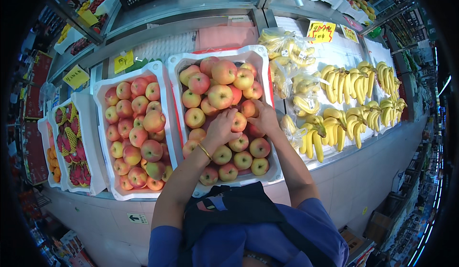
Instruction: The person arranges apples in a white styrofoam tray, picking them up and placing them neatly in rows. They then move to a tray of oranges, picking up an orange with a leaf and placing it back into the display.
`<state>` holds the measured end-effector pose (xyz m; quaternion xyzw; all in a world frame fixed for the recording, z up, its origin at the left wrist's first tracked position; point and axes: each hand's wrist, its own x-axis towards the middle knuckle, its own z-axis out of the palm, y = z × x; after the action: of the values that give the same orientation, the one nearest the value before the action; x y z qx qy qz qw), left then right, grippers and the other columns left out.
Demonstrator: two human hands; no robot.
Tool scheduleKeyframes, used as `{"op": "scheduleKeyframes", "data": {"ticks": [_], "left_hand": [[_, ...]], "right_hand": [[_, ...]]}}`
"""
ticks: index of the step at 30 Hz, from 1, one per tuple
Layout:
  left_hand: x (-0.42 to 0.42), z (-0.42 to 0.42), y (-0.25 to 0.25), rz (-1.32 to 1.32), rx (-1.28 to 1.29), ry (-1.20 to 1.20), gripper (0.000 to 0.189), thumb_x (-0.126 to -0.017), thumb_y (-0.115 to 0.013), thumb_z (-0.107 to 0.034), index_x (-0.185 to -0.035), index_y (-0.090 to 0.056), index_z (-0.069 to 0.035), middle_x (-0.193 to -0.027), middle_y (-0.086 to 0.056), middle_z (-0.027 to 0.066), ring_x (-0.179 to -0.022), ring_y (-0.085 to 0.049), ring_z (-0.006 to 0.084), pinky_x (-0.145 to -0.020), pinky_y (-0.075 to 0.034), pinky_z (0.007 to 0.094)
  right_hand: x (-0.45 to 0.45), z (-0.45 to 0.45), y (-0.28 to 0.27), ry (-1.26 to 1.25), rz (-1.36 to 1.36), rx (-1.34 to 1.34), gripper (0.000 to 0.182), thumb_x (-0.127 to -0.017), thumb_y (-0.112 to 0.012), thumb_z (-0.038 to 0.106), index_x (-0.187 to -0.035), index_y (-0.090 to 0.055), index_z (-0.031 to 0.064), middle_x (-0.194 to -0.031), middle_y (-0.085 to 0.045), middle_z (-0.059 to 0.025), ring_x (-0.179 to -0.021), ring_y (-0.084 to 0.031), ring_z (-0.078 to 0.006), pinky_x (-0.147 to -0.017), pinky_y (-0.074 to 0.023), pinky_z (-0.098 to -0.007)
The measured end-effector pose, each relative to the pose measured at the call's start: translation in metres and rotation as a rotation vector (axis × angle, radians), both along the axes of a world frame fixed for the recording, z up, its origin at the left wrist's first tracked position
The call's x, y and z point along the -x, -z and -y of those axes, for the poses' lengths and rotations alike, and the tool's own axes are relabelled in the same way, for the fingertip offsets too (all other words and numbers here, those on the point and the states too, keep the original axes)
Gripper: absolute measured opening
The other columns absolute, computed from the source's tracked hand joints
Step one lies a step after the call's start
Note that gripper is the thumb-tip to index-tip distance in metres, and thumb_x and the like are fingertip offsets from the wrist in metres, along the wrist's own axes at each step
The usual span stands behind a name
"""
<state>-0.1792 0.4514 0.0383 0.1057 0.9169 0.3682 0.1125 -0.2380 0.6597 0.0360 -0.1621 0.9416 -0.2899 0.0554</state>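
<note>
A white foam crate [271, 159] of red-and-yellow apples lies before me. My left hand [223, 128], with a gold-coloured bangle at the wrist, has its fingers and thumb around the left side of an apple [238, 123] near the crate's middle. Just up and to the right, my right hand [264, 118] curls its fingers over another apple [248, 108]; its thumb is partly hidden. Both hands are inside the crate's rim, a short distance apart. Larger apples [220, 96] are heaped above them, and several more [243, 160] rest below.
A second foam crate of apples [138, 137] stands to the left, beyond it a crate of dragon fruit [73, 141] and some orange fruit [53, 163]. Bagged bananas [292, 62] and loose banana bunches [333, 84] lie to the right. A metal-framed shelf [186, 10] runs behind.
</note>
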Motion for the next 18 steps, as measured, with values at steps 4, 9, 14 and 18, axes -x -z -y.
{"op": "scheduleKeyframes", "data": {"ticks": [4, 9, 14, 18], "left_hand": [[0.000, 0.002, 0.000, 0.013, -0.005, -0.009, 0.089, -0.071, -0.080, -0.034, -0.142, -0.036, -0.005, -0.134, -0.052, 0.0237, -0.122, -0.054, 0.0415, -0.100, -0.049, 0.0476], [0.007, -0.008, -0.001, 0.080, 0.066, 0.010, 0.089, -0.072, -0.080, -0.036, -0.144, -0.037, -0.004, -0.135, -0.051, 0.0248, -0.122, -0.054, 0.0401, -0.100, -0.049, 0.0480], [0.005, -0.019, 0.011, 0.029, 0.176, -0.047, 0.088, -0.072, -0.080, -0.039, -0.143, -0.042, -0.004, -0.125, -0.059, 0.0239, -0.112, -0.060, 0.0389, -0.096, -0.049, 0.0484], [0.006, -0.021, 0.009, 0.055, 0.267, -0.017, 0.086, -0.072, -0.080, -0.042, -0.142, -0.046, -0.005, -0.117, -0.065, 0.0209, -0.104, -0.064, 0.0365, -0.092, -0.047, 0.0487]], "right_hand": [[-0.007, -0.005, -0.010, 0.073, 0.089, 0.174, 0.073, -0.071, -0.086, 0.017, -0.135, -0.052, 0.0049, -0.115, -0.065, -0.0202, -0.111, -0.064, -0.0338, -0.095, -0.0524, -0.0429], [-0.013, -0.035, -0.007, 0.247, 0.438, 1.075, 0.062, -0.085, -0.075, 0.007, -0.138, -0.042, 0.0055, -0.126, -0.060, -0.0107, -0.114, -0.062, -0.0213, -0.097, -0.0529, -0.0383], [-0.018, -0.051, -0.015, 0.269, 0.768, 1.602, 0.063, -0.085, -0.072, 0.008, -0.140, -0.041, 0.0112, -0.133, -0.054, -0.0098, -0.116, -0.059, -0.0230, -0.098, -0.0516, -0.0366], [-0.011, -0.035, -0.015, 0.331, 0.637, 1.337, 0.073, -0.082, -0.075, 0.008, -0.144, -0.037, 0.0134, -0.135, -0.050, -0.0114, -0.119, -0.056, -0.0248, -0.098, -0.0508, -0.0379]]}}
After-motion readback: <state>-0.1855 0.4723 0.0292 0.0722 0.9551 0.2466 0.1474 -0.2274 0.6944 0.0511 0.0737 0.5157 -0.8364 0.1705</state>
